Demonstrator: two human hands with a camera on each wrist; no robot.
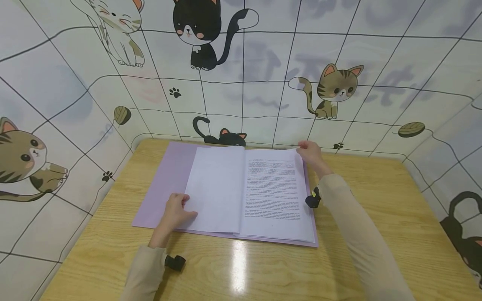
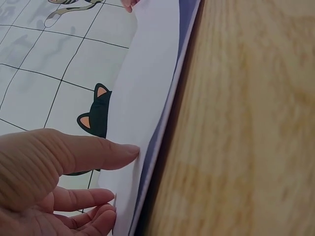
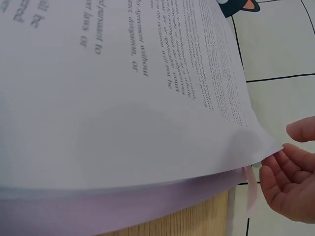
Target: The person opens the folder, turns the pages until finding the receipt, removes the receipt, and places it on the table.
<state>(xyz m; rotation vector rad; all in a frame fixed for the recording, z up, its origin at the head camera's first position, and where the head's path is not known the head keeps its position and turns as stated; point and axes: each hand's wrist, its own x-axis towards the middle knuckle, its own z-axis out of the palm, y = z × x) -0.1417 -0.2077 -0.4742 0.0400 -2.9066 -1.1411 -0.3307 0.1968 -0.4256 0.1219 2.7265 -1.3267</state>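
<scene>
A purple folder (image 1: 171,175) lies spread on the table with a stack of sheets in it. The left-hand sheet (image 1: 216,188) shows a blank face; on the right is a printed page (image 1: 272,184). At the blank sheet's lower left edge rests my left hand (image 1: 175,212). In the left wrist view its thumb (image 2: 115,153) touches the paper, the fingers lying apart from it by the edge. My right hand (image 1: 310,154) is at the printed page's top right corner. In the right wrist view that corner meets the index fingertip, with the thumb (image 3: 301,131) held apart.
The wooden table (image 1: 361,209) extends on both sides of the folder. Behind it stands a wall (image 1: 263,96) with cartoon cats and grid lines. A pink ribbon-like strip (image 3: 251,194) hangs below the page corner. Small black cameras (image 1: 175,263) are on both wrists.
</scene>
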